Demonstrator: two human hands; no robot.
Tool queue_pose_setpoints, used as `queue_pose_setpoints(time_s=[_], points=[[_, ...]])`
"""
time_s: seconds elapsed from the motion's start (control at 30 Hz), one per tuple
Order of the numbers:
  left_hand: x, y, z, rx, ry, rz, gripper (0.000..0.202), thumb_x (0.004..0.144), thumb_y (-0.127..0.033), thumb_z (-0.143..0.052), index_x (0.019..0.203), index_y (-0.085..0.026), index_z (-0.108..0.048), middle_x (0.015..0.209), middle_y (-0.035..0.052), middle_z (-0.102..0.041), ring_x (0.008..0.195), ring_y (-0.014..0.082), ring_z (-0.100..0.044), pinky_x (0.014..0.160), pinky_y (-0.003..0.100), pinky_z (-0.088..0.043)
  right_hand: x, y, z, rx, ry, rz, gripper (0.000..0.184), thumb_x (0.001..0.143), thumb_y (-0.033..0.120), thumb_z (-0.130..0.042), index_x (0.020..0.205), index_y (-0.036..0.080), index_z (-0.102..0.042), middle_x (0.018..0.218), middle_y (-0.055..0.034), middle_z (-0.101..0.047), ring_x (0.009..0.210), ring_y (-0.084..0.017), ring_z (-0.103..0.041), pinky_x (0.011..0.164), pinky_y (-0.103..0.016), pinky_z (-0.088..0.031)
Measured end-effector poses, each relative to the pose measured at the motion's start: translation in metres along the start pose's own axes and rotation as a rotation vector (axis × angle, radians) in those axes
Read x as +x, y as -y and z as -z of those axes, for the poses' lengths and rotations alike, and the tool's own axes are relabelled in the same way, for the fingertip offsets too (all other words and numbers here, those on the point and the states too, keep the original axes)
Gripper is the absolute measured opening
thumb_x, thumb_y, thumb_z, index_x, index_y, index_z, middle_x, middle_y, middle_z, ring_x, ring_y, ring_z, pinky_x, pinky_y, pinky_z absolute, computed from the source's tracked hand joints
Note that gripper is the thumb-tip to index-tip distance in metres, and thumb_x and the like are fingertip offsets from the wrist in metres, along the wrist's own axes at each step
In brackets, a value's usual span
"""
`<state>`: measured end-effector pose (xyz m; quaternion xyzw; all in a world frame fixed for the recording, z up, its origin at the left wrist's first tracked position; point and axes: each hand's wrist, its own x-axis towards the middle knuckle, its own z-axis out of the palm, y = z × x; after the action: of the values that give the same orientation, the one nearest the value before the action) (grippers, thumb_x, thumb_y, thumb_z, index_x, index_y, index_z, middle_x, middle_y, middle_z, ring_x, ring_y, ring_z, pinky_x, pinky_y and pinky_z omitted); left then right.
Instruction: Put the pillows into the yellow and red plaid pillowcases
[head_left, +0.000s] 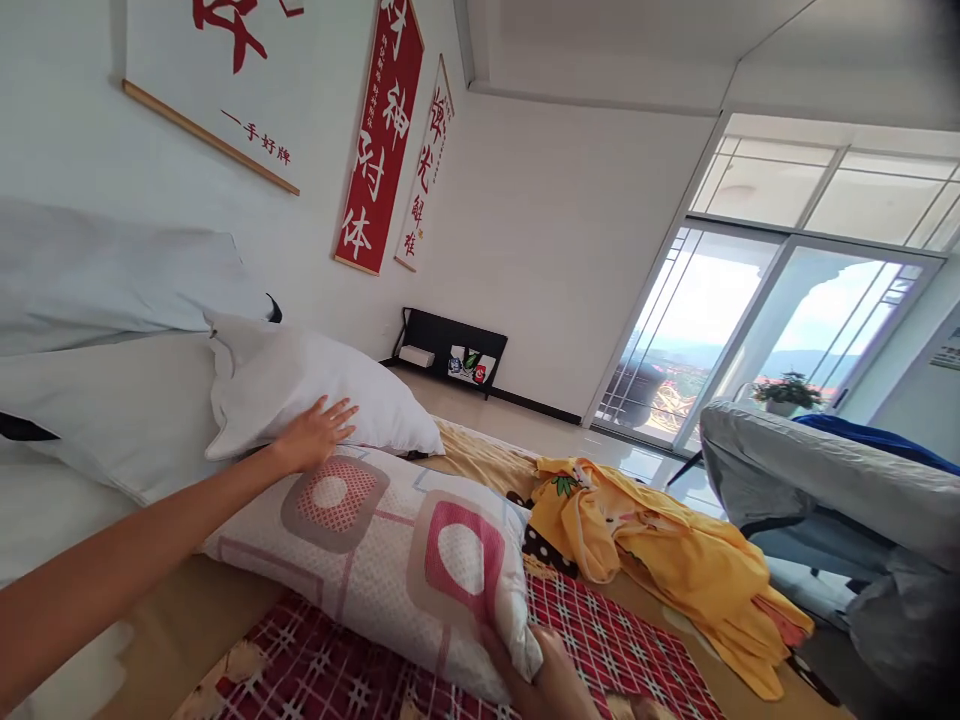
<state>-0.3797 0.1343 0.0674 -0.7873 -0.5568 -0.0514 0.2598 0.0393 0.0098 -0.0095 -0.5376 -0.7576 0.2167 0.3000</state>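
A pillow [375, 570] with pink and grey rounded squares lies across the middle, over a red checked cloth [622, 640]. My left hand [315, 432] rests with fingers spread at the far edge of this pillow, against a plain white pillow [345, 385] behind it. At the near right corner, my right hand [544, 670] grips the patterned pillow, the thumb on top and the other fingers partly hidden. Right of the pillow lies a crumpled yellow garment [660, 540].
White bedding [97, 400] is piled along the left wall. A black low shelf [457, 345] stands in the far corner. On the right is a table under a plastic cover [832, 470], with a potted plant [787, 393] behind. Glass sliding doors [690, 330] are beyond.
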Motion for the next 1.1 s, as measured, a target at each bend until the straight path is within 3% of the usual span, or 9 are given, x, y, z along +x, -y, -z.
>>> queue_pose_setpoints(time_s=[0.13,0.23,0.33,0.47,0.57,0.7,0.8,0.93,1.1], points=[[0.001,0.044,-0.025,-0.054,0.079,0.304,0.046,0.081,-0.011,-0.054,0.124,-0.024,-0.065,0.151,0.0112,-0.041,0.142,0.0356,-0.030,0.115,0.055,-0.014,0.002,0.001,0.037,0.424,-0.094,-0.123,0.049,0.072,0.065,-0.066,0.084,0.018,-0.075,0.088,-0.0092,-0.074,0.085,-0.028,-0.066,0.076,-0.036,-0.053],[0.004,0.035,-0.028,-0.198,0.148,0.409,0.041,0.078,-0.013,-0.057,0.117,-0.019,-0.068,0.151,0.0145,-0.040,0.143,0.0402,-0.024,0.113,0.060,-0.011,0.007,-0.005,0.057,0.661,-0.223,-0.198,0.060,0.067,0.066,-0.070,0.106,0.020,-0.073,0.109,-0.0084,-0.072,0.105,-0.029,-0.064,0.091,-0.041,-0.051],[0.005,-0.016,-0.006,-0.342,0.235,0.379,0.037,0.087,-0.024,-0.049,0.119,-0.014,-0.066,0.151,0.0194,-0.037,0.141,0.0439,-0.025,0.108,0.067,-0.019,0.022,-0.006,0.064,0.710,-0.255,-0.165,0.064,0.063,0.066,-0.074,0.107,0.020,-0.072,0.112,-0.0095,-0.071,0.112,-0.031,-0.062,0.097,-0.044,-0.049],[-0.015,-0.104,0.048,-0.489,0.165,0.027,0.061,0.094,-0.051,-0.039,0.149,-0.024,-0.035,0.156,0.0095,-0.032,0.141,0.0255,-0.034,0.113,0.042,-0.032,0.053,0.022,0.070,0.670,-0.196,-0.018,0.059,0.065,0.063,-0.073,0.105,0.019,-0.073,0.107,-0.0087,-0.073,0.105,-0.028,-0.064,0.093,-0.042,-0.051],[-0.031,-0.166,0.093,-0.511,-0.079,-0.290,0.104,0.079,-0.059,-0.061,0.155,-0.023,-0.001,0.161,0.0113,-0.016,0.146,0.0307,-0.021,0.116,0.045,-0.026,0.066,0.059,0.072,0.597,-0.117,0.148,0.049,0.072,0.060,-0.069,0.097,0.018,-0.073,0.093,-0.0064,-0.073,0.090,-0.024,-0.067,0.083,-0.038,-0.055],[-0.026,-0.212,0.132,-0.367,-0.391,-0.152,0.094,0.081,-0.034,-0.063,0.154,-0.019,-0.006,0.160,0.0141,-0.018,0.147,0.0350,-0.012,0.115,0.055,-0.019,0.053,0.097,0.064,0.510,-0.212,0.371,0.038,0.081,0.050,-0.065,0.099,0.017,-0.071,0.094,-0.0068,-0.072,0.088,-0.022,-0.065,0.083,-0.036,-0.054],[-0.018,-0.209,0.135,-0.352,-0.444,-0.035,0.073,0.083,-0.026,-0.057,0.148,-0.016,-0.026,0.142,0.0155,-0.047,0.131,0.0325,-0.041,0.106,0.050,-0.032,0.032,0.105,0.068,0.326,-0.208,0.479,0.031,0.087,0.044,-0.059,0.095,0.016,-0.071,0.095,-0.0094,-0.070,0.084,-0.021,-0.063,0.080,-0.034,-0.053],[-0.018,-0.182,0.123,-0.303,-0.434,0.066,0.037,0.086,-0.024,-0.051,0.122,-0.016,-0.055,0.112,0.0137,-0.062,0.103,0.0303,-0.055,0.092,0.047,-0.041,0.015,0.080,0.071,0.097,0.107,0.564,0.029,0.091,0.039,-0.053,0.083,0.021,-0.073,0.121,-0.0089,-0.062,0.103,-0.021,-0.061,0.093,-0.036,-0.048],[-0.020,-0.151,0.127,-0.259,-0.445,0.136,0.025,0.081,-0.029,-0.056,0.102,-0.017,-0.061,0.104,0.0142,-0.060,0.100,0.0319,-0.053,0.087,0.047,-0.041,0.029,0.013,0.030,0.018,-0.192,0.278,0.034,0.086,0.039,-0.055,0.112,0.021,-0.067,0.136,-0.0159,-0.051,0.112,-0.028,-0.059,0.093,-0.045,-0.049]])
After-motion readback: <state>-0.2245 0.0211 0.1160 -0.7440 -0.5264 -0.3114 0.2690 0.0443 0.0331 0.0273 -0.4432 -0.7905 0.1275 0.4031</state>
